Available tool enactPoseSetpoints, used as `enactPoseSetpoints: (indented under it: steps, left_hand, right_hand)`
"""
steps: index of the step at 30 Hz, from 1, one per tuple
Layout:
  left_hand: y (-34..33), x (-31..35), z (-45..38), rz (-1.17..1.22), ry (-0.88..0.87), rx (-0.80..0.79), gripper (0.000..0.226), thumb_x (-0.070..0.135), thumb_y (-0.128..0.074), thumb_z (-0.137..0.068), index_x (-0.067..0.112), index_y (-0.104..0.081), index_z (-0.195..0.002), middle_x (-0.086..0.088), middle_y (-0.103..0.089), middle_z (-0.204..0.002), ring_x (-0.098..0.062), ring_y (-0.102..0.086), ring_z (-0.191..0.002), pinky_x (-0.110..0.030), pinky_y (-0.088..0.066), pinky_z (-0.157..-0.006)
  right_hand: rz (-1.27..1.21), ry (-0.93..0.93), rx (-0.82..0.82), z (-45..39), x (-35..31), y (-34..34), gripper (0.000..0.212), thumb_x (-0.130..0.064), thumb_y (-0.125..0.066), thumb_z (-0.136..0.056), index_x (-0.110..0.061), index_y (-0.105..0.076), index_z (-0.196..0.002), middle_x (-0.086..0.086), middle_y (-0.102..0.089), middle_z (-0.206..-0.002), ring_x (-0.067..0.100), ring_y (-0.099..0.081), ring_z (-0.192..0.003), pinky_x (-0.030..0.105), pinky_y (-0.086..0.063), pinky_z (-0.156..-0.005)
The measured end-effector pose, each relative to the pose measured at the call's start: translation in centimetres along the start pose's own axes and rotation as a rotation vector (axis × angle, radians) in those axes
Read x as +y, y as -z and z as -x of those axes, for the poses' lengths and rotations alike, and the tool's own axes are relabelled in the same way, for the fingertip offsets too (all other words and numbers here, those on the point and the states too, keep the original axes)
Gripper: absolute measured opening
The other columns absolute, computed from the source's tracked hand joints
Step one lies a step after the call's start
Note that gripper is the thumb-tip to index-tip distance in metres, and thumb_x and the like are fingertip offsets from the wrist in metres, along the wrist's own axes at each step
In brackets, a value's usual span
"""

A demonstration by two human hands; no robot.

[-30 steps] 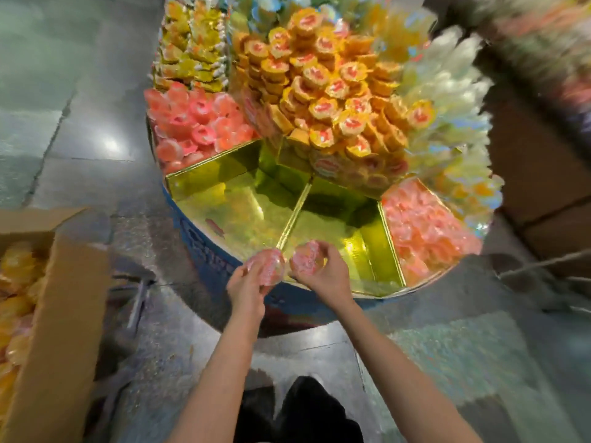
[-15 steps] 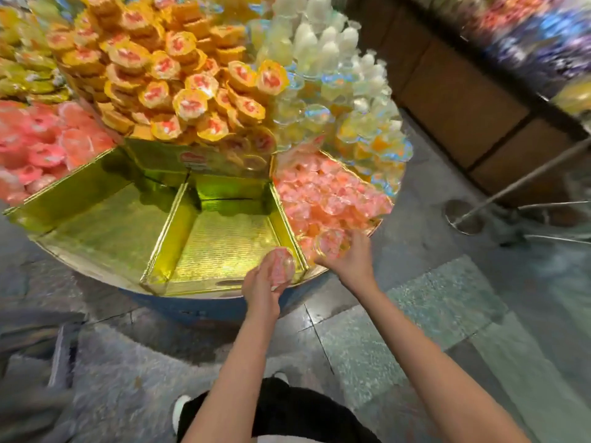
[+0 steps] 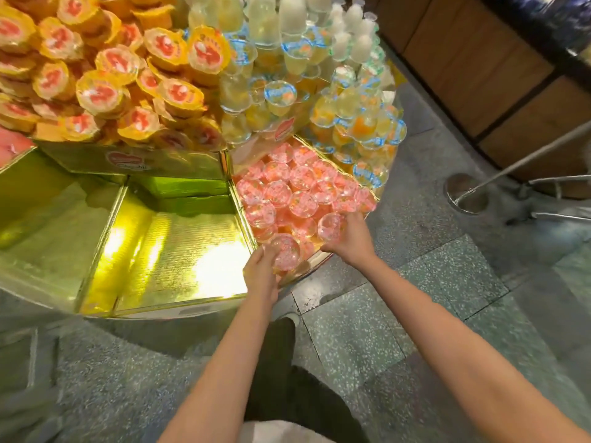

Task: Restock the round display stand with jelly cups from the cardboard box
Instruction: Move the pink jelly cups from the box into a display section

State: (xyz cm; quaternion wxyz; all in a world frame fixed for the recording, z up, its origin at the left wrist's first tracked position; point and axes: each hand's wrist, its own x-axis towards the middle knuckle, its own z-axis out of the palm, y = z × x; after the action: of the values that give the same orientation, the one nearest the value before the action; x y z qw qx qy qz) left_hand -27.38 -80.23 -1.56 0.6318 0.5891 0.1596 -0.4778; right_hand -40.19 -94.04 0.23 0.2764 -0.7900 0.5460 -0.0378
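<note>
Round display stand, seen from above: a tiered form whose lower ring is split by thin gold dividers into wedge-shaped compartments lined with glossy, finely ribbed gold foil. Two foil compartments near the front hold nothing; the wedge to their right holds a heap of pink jelly cups, too many and too overlapped to count. Each cup is a small, clear, round plastic tub with a sealed film lid.

The left hand reaches in from below, forearm bare and extended, fingers curled round one pink jelly cup held at the near edge of the pink wedge, touching the heap. The right hand, forearm likewise bare and angled inward from the right, grips a second pink jelly cup against the heap's right front edge.

The upper tier carries orange jelly cups with red-and-white lids, stacked on their sides, and beside them clear and yellow jelly cups with blue-printed lids.

The floor is speckled grey-green terrazzo in square slabs. At right stand a metal pole base and a brown panelled counter front.
</note>
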Motion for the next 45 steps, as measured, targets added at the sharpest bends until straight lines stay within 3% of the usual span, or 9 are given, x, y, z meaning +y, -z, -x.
enactPoseSetpoints:
  steps: [13,17,20,24,27,30,35,38,45]
  left_hand:
    - [-6.9,-1.8,-7.9,-0.094,0.043,0.160,0.029,0.012,-0.070,-0.085,0.025,-0.070,-0.110,0.014,-0.059,-0.110,-0.006,-0.061,-0.084,-0.023,-0.055,-0.063]
    - [-7.7,-2.2,-9.3,-0.139,0.061,0.192,0.026,0.011,-0.069,-0.084,0.029,-0.071,-0.103,0.013,-0.056,-0.118,-0.006,-0.057,-0.075,-0.027,-0.054,-0.071]
    - [-7.5,-2.6,-9.6,-0.142,0.083,0.197,0.025,0.012,-0.067,-0.087,0.028,-0.065,-0.106,0.009,-0.062,-0.110,-0.005,-0.044,-0.053,-0.019,-0.043,-0.047]
    - [-7.6,-2.8,-9.9,-0.128,0.074,0.274,0.040,0.019,-0.071,-0.086,0.016,-0.059,-0.124,0.006,-0.065,-0.094,-0.006,-0.048,-0.054,-0.017,-0.045,-0.049]
    - [-7.4,-2.8,-10.5,-0.064,0.049,0.332,0.030,0.022,-0.071,-0.085,0.002,-0.062,-0.106,0.010,-0.051,-0.066,-0.006,-0.036,-0.045,-0.019,-0.040,-0.045]
    - [-7.6,-2.7,-10.5,-0.033,0.046,0.358,0.019,0.028,-0.071,-0.085,0.013,-0.060,-0.082,0.008,-0.055,-0.069,-0.005,-0.047,-0.055,-0.022,-0.046,-0.059]
    - [-9.0,-2.5,-10.7,0.022,0.088,0.412,0.033,0.023,-0.069,-0.088,0.013,-0.057,-0.118,0.003,-0.057,-0.109,-0.017,-0.055,-0.103,-0.037,-0.043,-0.103]
    - [-8.8,-2.0,-10.7,0.006,0.177,0.402,0.059,0.019,-0.072,-0.085,0.007,-0.044,-0.136,-0.004,-0.056,-0.121,-0.023,-0.054,-0.111,-0.036,-0.043,-0.103]
    - [-7.3,-2.1,-10.6,-0.063,0.227,0.266,0.046,0.007,-0.072,-0.083,0.011,-0.055,-0.125,-0.004,-0.060,-0.124,-0.024,-0.058,-0.113,-0.035,-0.050,-0.090]
  right_hand:
    - [0.502,0.313,-0.254,-10.2,4.1,-1.5,0.099,-0.063,-0.076,-0.063,-0.035,-0.032,-0.147,0.012,-0.010,-0.159,0.034,-0.002,-0.147,0.052,0.003,-0.115]
    - [0.461,0.353,-0.198,-10.7,5.1,-2.7,0.095,-0.075,-0.066,-0.059,-0.027,-0.048,-0.139,0.022,-0.034,-0.148,0.042,-0.022,-0.140,0.063,-0.014,-0.113]
    - [0.500,0.397,-0.140,-10.8,6.0,-3.2,0.094,-0.064,-0.078,-0.061,-0.028,-0.045,-0.141,0.023,-0.034,-0.148,0.040,-0.022,-0.141,0.058,-0.007,-0.114]
    - [0.504,0.362,-0.131,-10.6,6.2,-3.7,0.097,-0.061,-0.078,-0.063,-0.026,-0.040,-0.145,0.022,-0.029,-0.152,0.035,-0.014,-0.143,0.054,-0.002,-0.113]
    - [0.487,0.332,-0.168,-10.6,6.0,-3.8,0.097,-0.060,-0.073,-0.070,-0.030,-0.027,-0.150,0.018,-0.015,-0.158,0.035,-0.006,-0.147,0.049,0.004,-0.116]
    - [0.479,0.316,-0.194,-10.6,6.0,-3.7,0.098,-0.060,-0.070,-0.073,-0.034,-0.018,-0.152,0.014,-0.007,-0.160,0.031,0.001,-0.148,0.045,0.009,-0.116]
    - [0.463,0.286,-0.157,-10.2,5.8,-4.0,0.099,-0.061,-0.072,-0.071,-0.034,-0.021,-0.151,0.013,-0.011,-0.159,0.030,-0.001,-0.147,0.044,0.009,-0.115]
    - [0.452,0.276,-0.145,-10.1,5.6,-4.1,0.100,-0.066,-0.070,-0.068,-0.033,-0.024,-0.151,0.015,-0.015,-0.158,0.033,-0.004,-0.147,0.049,0.004,-0.117]
    - [0.442,0.217,-0.111,-9.3,4.3,-4.2,0.098,-0.061,-0.074,-0.068,-0.031,-0.029,-0.149,0.019,-0.019,-0.156,0.035,-0.007,-0.146,0.051,-0.003,-0.118]
